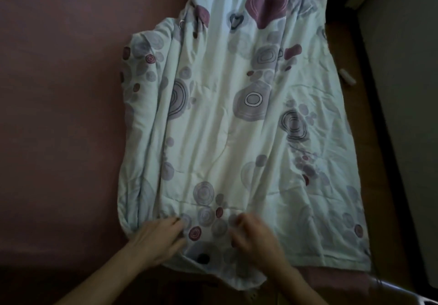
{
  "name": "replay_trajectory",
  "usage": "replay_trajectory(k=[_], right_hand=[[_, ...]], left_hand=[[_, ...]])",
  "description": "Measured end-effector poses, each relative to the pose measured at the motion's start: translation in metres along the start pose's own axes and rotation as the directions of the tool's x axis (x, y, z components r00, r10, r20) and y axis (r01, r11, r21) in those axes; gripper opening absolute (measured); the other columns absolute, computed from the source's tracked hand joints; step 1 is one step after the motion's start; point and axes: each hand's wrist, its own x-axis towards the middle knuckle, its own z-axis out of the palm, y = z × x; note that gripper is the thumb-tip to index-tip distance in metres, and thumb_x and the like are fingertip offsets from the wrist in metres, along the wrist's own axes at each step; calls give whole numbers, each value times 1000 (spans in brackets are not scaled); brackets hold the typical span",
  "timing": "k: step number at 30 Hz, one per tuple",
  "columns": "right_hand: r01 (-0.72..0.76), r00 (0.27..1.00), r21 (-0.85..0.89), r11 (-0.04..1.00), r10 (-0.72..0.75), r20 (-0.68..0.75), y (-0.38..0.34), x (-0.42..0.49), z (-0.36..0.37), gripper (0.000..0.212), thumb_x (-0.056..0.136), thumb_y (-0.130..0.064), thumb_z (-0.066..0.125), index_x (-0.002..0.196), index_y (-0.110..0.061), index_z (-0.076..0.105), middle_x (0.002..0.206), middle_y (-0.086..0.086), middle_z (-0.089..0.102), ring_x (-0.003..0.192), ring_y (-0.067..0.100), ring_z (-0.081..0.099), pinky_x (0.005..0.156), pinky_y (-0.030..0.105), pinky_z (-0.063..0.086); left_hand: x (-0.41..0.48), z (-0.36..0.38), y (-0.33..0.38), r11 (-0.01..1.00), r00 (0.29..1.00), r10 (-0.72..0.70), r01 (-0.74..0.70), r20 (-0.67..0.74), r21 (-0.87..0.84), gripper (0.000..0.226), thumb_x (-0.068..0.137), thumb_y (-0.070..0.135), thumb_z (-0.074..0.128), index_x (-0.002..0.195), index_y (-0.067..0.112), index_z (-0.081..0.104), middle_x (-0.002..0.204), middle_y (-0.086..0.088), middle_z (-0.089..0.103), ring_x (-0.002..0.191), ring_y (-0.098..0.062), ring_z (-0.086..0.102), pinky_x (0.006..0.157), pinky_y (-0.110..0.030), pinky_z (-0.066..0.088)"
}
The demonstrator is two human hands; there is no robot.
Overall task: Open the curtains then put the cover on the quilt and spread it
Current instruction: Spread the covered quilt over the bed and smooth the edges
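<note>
Both hands, left hand (158, 236) and right hand (252, 236), grip the near edge of a pale circle-patterned quilt cover (237, 127), mostly fitted but rumpled, unspread on the pink bed (59, 115).

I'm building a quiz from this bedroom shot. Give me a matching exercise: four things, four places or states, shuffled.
Things:
1. left hand
2. right hand
3. pink sheet
4. small white object

Descriptions:
A. on the floor right of the bed
B. bare, left of the quilt cover
C. fingers curled, on the cover's near edge
D. fingers flatter, near the cover's left corner

Pairs: 1-D, 2-C, 3-B, 4-A
</note>
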Motion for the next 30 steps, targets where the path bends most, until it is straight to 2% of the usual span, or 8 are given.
replay_trajectory(k=[2, 3, 5, 8, 13, 18, 24, 30], right_hand=[[-108, 943, 3, 994, 104, -316, 23, 7, -23, 17, 85, -24, 65, 100, -20, 57, 95, -3, 50, 83, 17, 52, 65, 27, 40], [-186, 913, -63, 980, 149, -381, 35, 8, -31, 24, 83, -17, 65, 107, -18, 58, 100, 0, 49, 89, 18, 50, 68, 25, 38], [-304, 916, -229, 925, 218, -336, 58, 6, -45, 41, 81, -10, 61, 122, -15, 55, 115, 9, 48, 102, 24, 46, 77, 28, 41], [-326, 935, -401, 856, 228, -272, 82, -1, -56, 53, 82, -11, 58, 133, -19, 46, 136, 12, 37, 114, 27, 43, 87, 34, 48], [-332, 875, -298, 895, 174, -451, 117, -25, -70, 44, 79, -3, 58, 123, -10, 55, 126, 21, 48, 106, 38, 49, 78, 42, 46], [-518, 814, -238, 821, 389, -431, 171, -65, -72, 61, 81, 3, 50, 136, -21, 42, 142, 12, 35, 123, 31, 38, 89, 37, 42], [-582, 812, -301, 756, 524, -255, 227, -91, -67, 79, 80, -14, 60, 145, -33, 19, 152, 1, 22, 138, 23, 25, 103, 39, 39], [-443, 882, -380, 812, 318, -349, 254, -70, -81, 34, 91, -19, 50, 124, -27, 48, 119, 0, 54, 109, 18, 50, 87, 29, 41]], left_hand=[[20, -13, 30, 999, 994, 41, -42, -103, -4, 33, 92, 48, 40, 117, 27, 45, 114, 4, 54, 103, -21, 56, 80, -35, 45], [30, -19, 51, 998, 988, 67, -70, -137, -11, 32, 93, 45, 41, 118, 26, 44, 114, 2, 53, 103, -21, 55, 79, -36, 46], [53, -25, 94, 992, 980, 118, -123, -163, -21, 29, 93, 36, 42, 119, 23, 43, 116, -1, 51, 103, -25, 54, 77, -39, 48], [87, -29, 155, 975, 954, 215, -222, -209, -8, 24, 91, 19, 47, 114, 15, 43, 114, -10, 49, 103, -31, 52, 76, -42, 46], [126, -22, 214, 965, 936, 260, -248, -236, 83, 27, 93, 8, 40, 119, 13, 44, 118, -10, 49, 107, -29, 50, 84, -39, 44], [145, 3, 261, 932, 927, 348, -327, -137, 156, 38, 89, 16, 50, 125, 13, 39, 124, -12, 45, 109, -30, 46, 85, -40, 42], [163, 45, 312, 898, 922, 378, -343, -86, 276, 79, 70, 47, 72, 130, 16, 31, 133, -13, 36, 120, -33, 36, 92, -46, 35], [183, 60, 339, 886, 953, 301, -273, -18, 375, 63, 76, 27, 71, 129, 15, 39, 134, -14, 41, 119, -31, 38, 94, -43, 34]])
